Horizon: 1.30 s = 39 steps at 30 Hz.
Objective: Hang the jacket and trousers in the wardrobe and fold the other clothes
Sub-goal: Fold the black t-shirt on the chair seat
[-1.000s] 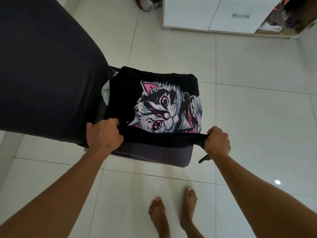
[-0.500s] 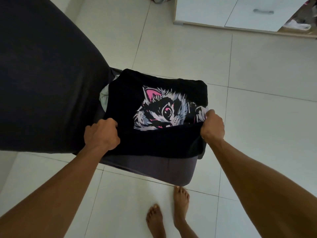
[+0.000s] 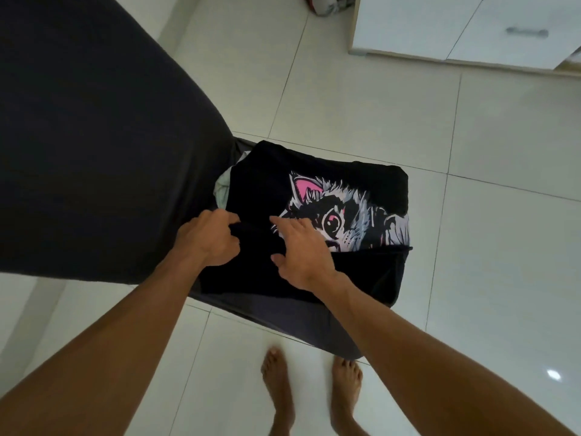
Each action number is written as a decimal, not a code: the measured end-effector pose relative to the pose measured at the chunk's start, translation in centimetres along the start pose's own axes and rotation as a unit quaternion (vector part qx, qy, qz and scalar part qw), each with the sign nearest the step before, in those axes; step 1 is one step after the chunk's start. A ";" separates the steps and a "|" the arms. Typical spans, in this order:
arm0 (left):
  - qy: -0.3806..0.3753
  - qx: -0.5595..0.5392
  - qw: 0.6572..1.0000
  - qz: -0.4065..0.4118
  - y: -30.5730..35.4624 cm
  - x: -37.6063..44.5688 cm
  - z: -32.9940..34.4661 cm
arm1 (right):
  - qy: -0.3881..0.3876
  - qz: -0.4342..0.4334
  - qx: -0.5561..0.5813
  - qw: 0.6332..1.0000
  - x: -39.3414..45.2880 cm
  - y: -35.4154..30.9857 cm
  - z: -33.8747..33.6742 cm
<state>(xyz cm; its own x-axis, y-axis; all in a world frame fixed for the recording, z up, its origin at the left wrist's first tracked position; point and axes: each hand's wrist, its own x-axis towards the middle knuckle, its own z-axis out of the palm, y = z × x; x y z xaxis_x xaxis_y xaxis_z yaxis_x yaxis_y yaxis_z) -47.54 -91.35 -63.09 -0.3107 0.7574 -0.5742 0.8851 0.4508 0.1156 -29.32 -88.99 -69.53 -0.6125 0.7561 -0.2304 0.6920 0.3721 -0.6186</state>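
A black T-shirt with a grey and pink cat print point(image 3: 345, 196) lies partly folded on a dark covered seat point(image 3: 283, 316). Its near edge is folded up over the lower half of the print. My left hand point(image 3: 207, 237) grips the folded edge at the shirt's left side, fingers curled round the cloth. My right hand point(image 3: 301, 247) lies flat on the fold in the middle, fingers straight and pointing left across the cat's face. A pale garment point(image 3: 224, 190) peeks out under the shirt's left edge.
A big dark cloth-covered shape point(image 3: 94, 136) fills the left. White wardrobe doors with a metal handle point(image 3: 528, 32) stand at the top right on the tiled floor point(image 3: 503, 247). A bundle of clothes point(image 3: 327, 4) lies at the top. My bare feet point(image 3: 311, 391) stand below the seat.
The near edge of the shirt was folded up over the cat print. My right hand let go of the right corner and moved left onto the middle of the fold. My left hand kept its grip.
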 end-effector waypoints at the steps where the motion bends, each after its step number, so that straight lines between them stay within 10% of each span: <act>1: -0.005 -0.027 0.999 0.018 -0.6 0.4 -0.3 | -0.023 0.000 -0.004 1.000 1.0 -1.0 0.3; 9: 0.066 -0.287 0.956 0.012 -3.6 3.7 0.0 | -0.042 0.106 0.160 0.980 6.2 -2.2 1.1; 21: 0.020 -0.264 0.947 -0.181 -8.4 -0.3 9.9 | -0.016 0.204 0.280 0.938 8.7 -0.8 0.7; 28: -0.017 -0.402 0.884 -0.239 -9.1 -0.8 10.4 | -0.046 0.231 0.214 0.948 9.6 -0.9 0.8; 34: 0.020 -0.629 0.725 -0.279 -8.7 -1.4 10.5 | 0.008 0.249 0.304 0.920 10.0 -1.2 1.2; 39: 0.036 -0.606 0.764 -0.219 -8.3 -1.2 11.4 | -0.067 0.221 0.279 0.932 10.7 -0.7 0.2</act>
<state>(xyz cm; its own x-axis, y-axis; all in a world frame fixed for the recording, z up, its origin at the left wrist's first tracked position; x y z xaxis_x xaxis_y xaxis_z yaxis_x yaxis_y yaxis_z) -50.54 -101.36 -72.59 -0.5428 0.4128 -0.7315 -0.2655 0.7419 0.6157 -36.44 -81.27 -71.66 -0.3824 0.6811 -0.6244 0.6044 -0.3268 -0.7266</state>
